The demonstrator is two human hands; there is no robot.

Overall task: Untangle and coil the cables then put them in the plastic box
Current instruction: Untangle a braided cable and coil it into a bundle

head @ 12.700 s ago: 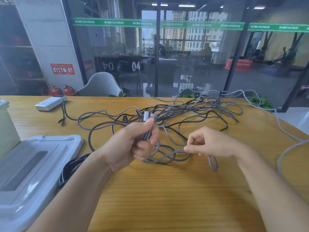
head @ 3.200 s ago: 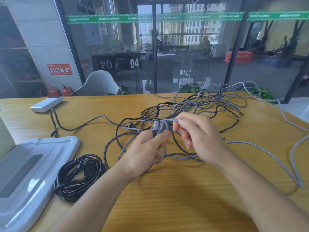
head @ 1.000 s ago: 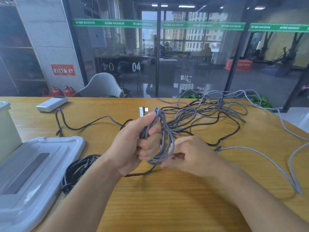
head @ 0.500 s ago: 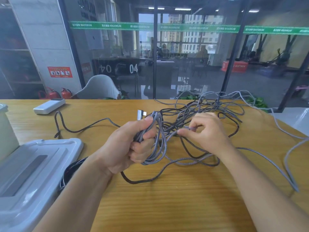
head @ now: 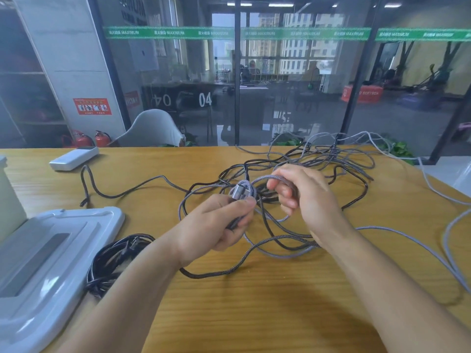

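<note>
A tangle of grey and black braided cables (head: 321,161) spreads over the far middle of the wooden table (head: 254,314). My left hand (head: 216,225) grips a small bundle of grey cable loops (head: 242,191) with a metal plug at its top. My right hand (head: 303,197) curls its fingers round a grey strand that arches over to that bundle. A coiled black cable (head: 112,261) lies beside the white lid (head: 51,250) at the left. The plastic box (head: 7,197) shows only at the left edge.
A white power bank (head: 74,157) lies at the far left of the table. A loose black cable end (head: 86,189) runs in front of it. Long grey strands (head: 448,240) trail off the table's right side. A glass wall stands behind the far edge.
My right hand has carried a grey strand up and left, over the top of the bundle in my left hand. My left hand has tilted forward and lower. The bundle has gained loops since the earliest frame.
</note>
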